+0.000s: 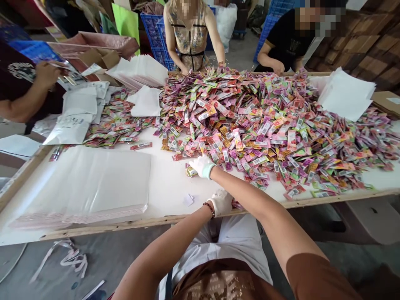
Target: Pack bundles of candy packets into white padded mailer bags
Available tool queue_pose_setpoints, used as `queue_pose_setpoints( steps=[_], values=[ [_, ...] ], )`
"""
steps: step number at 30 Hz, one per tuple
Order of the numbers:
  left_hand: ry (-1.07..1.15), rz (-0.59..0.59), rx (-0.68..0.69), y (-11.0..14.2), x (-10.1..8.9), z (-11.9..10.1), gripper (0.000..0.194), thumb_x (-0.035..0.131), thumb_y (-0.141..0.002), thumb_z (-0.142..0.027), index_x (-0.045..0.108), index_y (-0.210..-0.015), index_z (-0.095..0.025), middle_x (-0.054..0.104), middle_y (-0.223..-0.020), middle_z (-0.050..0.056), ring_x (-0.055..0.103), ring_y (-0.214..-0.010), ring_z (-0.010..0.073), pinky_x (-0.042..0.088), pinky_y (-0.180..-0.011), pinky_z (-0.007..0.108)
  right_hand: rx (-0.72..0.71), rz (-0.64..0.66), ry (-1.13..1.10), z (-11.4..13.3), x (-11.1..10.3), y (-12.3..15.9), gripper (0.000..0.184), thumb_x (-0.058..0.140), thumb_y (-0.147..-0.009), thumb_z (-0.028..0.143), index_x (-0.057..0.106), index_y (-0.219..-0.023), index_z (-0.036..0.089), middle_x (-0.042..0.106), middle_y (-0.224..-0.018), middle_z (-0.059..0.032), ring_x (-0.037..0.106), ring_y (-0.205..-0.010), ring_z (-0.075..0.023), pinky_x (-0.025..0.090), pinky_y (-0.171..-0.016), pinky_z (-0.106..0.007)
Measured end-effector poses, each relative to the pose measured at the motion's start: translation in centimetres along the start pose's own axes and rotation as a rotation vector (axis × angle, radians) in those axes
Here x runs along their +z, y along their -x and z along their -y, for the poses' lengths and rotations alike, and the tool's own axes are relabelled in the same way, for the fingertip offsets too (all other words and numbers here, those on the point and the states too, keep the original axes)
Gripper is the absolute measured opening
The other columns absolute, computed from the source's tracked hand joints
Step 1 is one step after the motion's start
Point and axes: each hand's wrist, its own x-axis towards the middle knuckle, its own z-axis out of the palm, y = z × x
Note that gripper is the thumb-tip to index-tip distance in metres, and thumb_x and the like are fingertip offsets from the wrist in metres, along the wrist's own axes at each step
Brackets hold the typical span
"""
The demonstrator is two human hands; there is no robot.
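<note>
Right hand [201, 166] over some sachets [190, 171], left hand [221, 203] closer in, honestly can't tell if either's fingers are gripping

Sm. multicol. sachets [265, 127], some visibly barcoded, in lg. jumbled heap on wht. tbl. [168, 185]

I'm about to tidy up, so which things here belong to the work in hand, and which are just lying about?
In the work:
Packets, at the right hand and beside the left hand
Envelopes, probably

Lying about, it seems:
Paper scrap
Loose strips
</note>
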Motion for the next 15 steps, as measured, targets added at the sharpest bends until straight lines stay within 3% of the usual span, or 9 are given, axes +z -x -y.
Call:
queue_pose_setpoints(
  steps=[5,8,12,15],
  values=[
    [-0.014,-0.024,-0.113,3.4,-1.3,1.5,0.051,0.059,-0.08,-0.025,0.062,-0.13,-0.017,0.066,-0.131,0.016,0.064,-0.118,0.0331,0.051,-0.101,0.043,-0.002,0.006,0.024,2.2,-0.4,-3.0,0.039,0.063,-0.097,0.038,0.059,-0.13,0.016,0.061,-0.129,-0.0105,0.064,-0.11,-0.0231,0.056,-0.092,-0.045],
    [-0.041,-0.058,-0.157,5.1,-1.7,2.4,0.043,0.056,-0.082,-0.027,0.064,-0.123,-0.015,0.069,-0.121,0.018,0.065,-0.112,0.0351,0.051,-0.098,0.049,0.013,0.026,0.029,2.7,-0.7,-4.3,0.039,0.062,-0.098,0.038,0.059,-0.129,0.015,0.062,-0.127,-0.0113,0.064,-0.108,-0.0223,0.055,-0.093,-0.045],
    [0.012,-0.183,-0.068,7.9,-0.7,4.2,0.028,0.06,-0.081,-0.032,0.066,-0.104,-0.017,0.071,-0.106,0.016,0.066,-0.101,0.0313,0.049,-0.099,0.048,-0.01,0.062,0.041,3.4,0.4,-3.9,0.042,0.067,-0.093,0.043,0.064,-0.121,0.012,0.065,-0.123,-0.0137,0.063,-0.112,-0.0264,0.05,-0.097,-0.046],
    [0.21,-0.375,-0.038,11.2,0.5,6.3,0.021,0.063,-0.078,-0.033,0.066,-0.094,-0.02,0.072,-0.096,0.013,0.067,-0.096,0.0277,0.051,-0.099,0.045,-0.053,0.061,0.029,4.0,1.6,-3.0,0.044,0.076,-0.082,0.038,0.068,-0.114,0.009,0.062,-0.128,-0.0228,0.057,-0.122,-0.0358,0.044,-0.102,-0.049]
  ],
)
